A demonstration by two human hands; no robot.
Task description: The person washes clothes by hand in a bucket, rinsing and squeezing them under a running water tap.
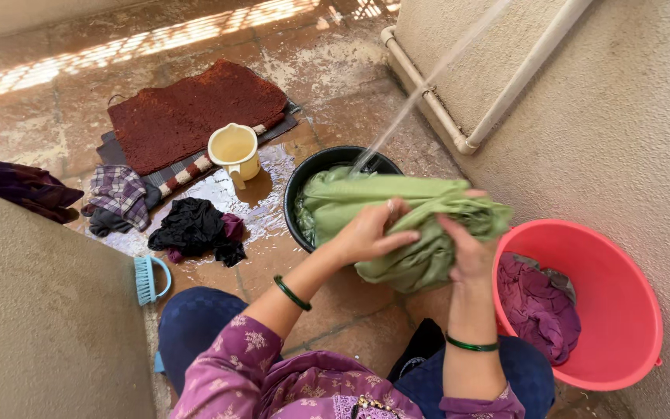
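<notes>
Wet tiled floor (pixel 350 310), a water stream falling. Both grips, left hand (pixel 366 233) and right hand (pixel 467 252), are clamped on the green cloth (pixel 412 213); keep twisting just above the black basin (pixel 300 194), so runoff likely drains there.

Top: purple tunic (pixel 273 380) with pale leaf print, bottom centre
Legs: dark blue trousers (pixel 195 322)
Wrists: green bangles (pixel 292 293), one each

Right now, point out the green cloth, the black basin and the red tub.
green cloth (pixel 420 203): head view, on the bunched middle fold.
black basin (pixel 298 186): head view, on the left rim.
red tub (pixel 622 302): head view, on the bare inner wall.
</notes>
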